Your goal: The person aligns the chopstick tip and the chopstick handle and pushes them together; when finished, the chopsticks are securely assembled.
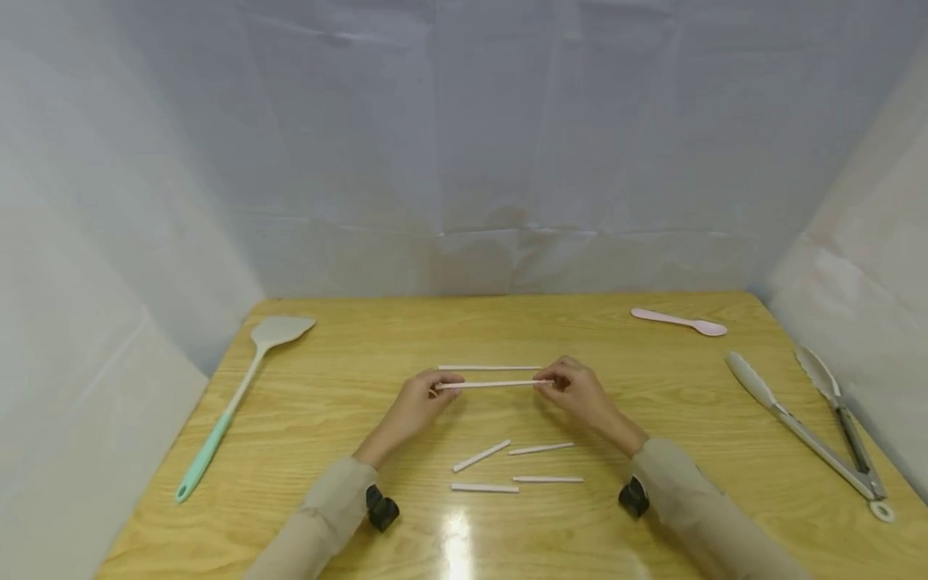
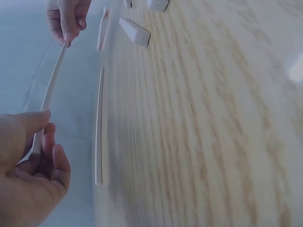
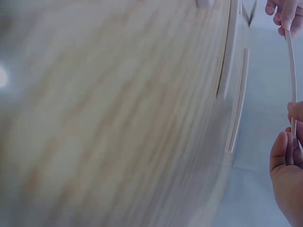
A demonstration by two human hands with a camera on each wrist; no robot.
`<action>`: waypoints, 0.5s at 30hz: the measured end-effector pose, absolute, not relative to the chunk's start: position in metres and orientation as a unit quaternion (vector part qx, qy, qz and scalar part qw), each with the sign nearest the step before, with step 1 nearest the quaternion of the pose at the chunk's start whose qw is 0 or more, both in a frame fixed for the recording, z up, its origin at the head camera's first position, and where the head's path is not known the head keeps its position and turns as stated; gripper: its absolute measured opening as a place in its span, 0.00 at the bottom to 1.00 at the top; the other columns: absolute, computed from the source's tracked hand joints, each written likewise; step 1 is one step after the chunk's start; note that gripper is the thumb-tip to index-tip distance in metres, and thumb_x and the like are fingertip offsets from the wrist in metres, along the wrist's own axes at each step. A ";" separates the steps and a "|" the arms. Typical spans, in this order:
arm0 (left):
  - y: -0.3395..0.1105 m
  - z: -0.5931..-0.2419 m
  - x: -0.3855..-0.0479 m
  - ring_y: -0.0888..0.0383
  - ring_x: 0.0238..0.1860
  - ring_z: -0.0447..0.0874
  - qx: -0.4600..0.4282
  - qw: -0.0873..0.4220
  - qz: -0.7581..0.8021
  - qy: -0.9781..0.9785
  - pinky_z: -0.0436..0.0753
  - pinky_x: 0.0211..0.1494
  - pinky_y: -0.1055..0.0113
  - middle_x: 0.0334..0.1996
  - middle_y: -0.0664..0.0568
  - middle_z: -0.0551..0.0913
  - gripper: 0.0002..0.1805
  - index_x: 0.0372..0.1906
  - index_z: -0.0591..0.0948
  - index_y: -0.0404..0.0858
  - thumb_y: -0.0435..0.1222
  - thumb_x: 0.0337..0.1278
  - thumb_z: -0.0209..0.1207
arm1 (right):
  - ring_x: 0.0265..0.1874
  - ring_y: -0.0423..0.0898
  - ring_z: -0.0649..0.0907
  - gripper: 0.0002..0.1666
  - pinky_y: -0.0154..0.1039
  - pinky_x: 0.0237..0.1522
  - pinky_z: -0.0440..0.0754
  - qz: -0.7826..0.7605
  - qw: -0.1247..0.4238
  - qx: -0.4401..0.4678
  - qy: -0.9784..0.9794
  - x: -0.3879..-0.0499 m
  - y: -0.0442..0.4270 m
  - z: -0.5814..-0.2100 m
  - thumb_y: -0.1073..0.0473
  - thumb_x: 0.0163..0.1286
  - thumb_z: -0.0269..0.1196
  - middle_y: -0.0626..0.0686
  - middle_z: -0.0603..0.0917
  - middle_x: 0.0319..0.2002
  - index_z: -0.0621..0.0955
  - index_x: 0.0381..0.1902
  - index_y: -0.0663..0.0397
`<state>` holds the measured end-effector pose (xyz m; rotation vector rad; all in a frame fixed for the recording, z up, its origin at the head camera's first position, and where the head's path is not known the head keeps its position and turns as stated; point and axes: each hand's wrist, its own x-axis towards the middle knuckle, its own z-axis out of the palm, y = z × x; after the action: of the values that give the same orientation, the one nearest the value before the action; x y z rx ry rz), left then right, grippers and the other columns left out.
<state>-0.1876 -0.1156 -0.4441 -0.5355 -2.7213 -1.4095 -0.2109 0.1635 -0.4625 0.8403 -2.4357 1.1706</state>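
Observation:
A long thin white stick (image 1: 496,384) is held level above the table, one end in each hand. The left hand (image 1: 424,397) pinches its left end between thumb and fingers, and the right hand (image 1: 577,393) pinches its right end. In the left wrist view the stick (image 2: 53,80) runs from the left hand (image 2: 33,165) up to the right hand (image 2: 67,19). Just behind, a similar white stick (image 1: 489,368) lies on the table. Nearer the front lie several shorter white sticks, among them one slanted (image 1: 482,457) and one level (image 1: 485,488).
A spatula with a mint handle (image 1: 206,455) lies on the wooden table (image 1: 326,338) at the left. At the back right is a pink spoon (image 1: 677,321); metal tongs (image 1: 822,443) lie spread near the right edge. Pale sheeting (image 1: 478,161) hangs behind.

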 end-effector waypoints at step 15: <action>-0.116 -0.453 -0.208 0.59 0.32 0.74 -0.130 -0.032 -0.448 -0.884 0.75 0.36 0.66 0.40 0.47 0.84 0.09 0.44 0.84 0.35 0.33 0.60 0.61 | 0.29 0.40 0.75 0.04 0.32 0.31 0.76 0.385 0.060 0.260 -0.884 -0.231 0.163 -0.467 0.68 0.61 0.65 0.52 0.80 0.31 0.84 0.35 0.63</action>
<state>-0.2079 -0.1162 -0.4533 -0.4177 -2.8358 -1.4358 -0.2309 0.1635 -0.4673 0.7865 -2.6754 1.1644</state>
